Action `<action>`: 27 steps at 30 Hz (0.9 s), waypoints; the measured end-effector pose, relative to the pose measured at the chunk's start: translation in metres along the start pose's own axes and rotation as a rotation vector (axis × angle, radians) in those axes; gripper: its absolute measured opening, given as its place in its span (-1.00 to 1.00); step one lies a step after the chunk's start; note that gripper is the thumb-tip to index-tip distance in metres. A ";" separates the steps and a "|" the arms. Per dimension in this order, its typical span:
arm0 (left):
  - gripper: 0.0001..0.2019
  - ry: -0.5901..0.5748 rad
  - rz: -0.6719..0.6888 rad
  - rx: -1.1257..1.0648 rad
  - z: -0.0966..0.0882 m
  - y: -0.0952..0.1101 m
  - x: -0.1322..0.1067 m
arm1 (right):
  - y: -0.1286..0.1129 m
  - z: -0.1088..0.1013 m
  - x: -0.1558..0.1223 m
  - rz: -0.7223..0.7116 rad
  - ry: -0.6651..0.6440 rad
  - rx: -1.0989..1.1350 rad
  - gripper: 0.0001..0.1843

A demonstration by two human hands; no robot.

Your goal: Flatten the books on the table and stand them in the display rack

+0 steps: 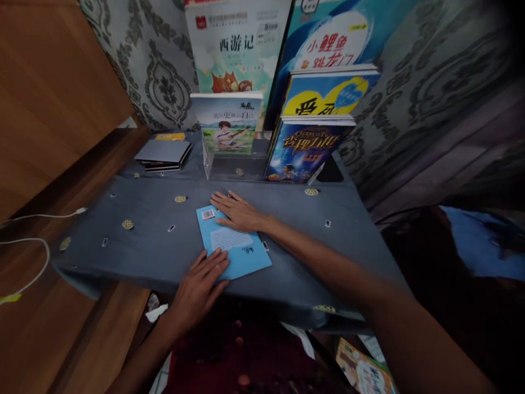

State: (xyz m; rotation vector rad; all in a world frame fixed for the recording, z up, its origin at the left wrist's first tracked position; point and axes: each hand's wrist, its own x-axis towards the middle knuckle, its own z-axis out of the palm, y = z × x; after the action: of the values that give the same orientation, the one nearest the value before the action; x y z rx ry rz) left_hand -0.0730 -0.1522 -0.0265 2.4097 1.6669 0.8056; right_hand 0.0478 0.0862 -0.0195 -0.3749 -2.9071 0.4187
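Observation:
A light blue paperback book (240, 261) lies flat on the grey patterned tablecloth (151, 241), its barcode and a pale text block facing up. Across its near left edge rests my left hand (204, 279), fingers stretched out over the cover. My right hand (237, 212) lies flat along the book's far edge beside the barcode, with its fingers spread toward the left. Neither hand is wrapped around the book. Behind it, a clear display stand (233, 167) holds a book with a guitar player on its cover (228, 128).
More upright books stand at the back right, including a dark blue one (305, 150) in front. A stack of thin books (164, 153) lies at the back left. White cables (45, 246) run along the left side. Another book (363, 366) is below the table's front edge.

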 end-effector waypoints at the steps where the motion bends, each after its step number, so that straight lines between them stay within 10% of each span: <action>1: -0.58 -0.006 0.000 0.003 -0.001 0.000 0.000 | -0.003 0.001 -0.006 -0.001 0.005 0.002 -0.29; 15: -0.50 -0.042 0.015 0.082 -0.010 -0.025 0.004 | -0.071 0.006 -0.100 0.119 0.041 0.054 -0.32; 27: -0.58 -0.073 -0.047 0.266 -0.015 -0.078 0.077 | -0.077 0.003 -0.116 0.159 0.151 0.079 -0.41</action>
State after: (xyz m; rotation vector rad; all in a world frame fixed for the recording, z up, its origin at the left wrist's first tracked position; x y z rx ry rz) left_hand -0.1256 -0.0560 -0.0151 2.5198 1.9016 0.5106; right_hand 0.1405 -0.0181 -0.0161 -0.6009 -2.7156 0.5035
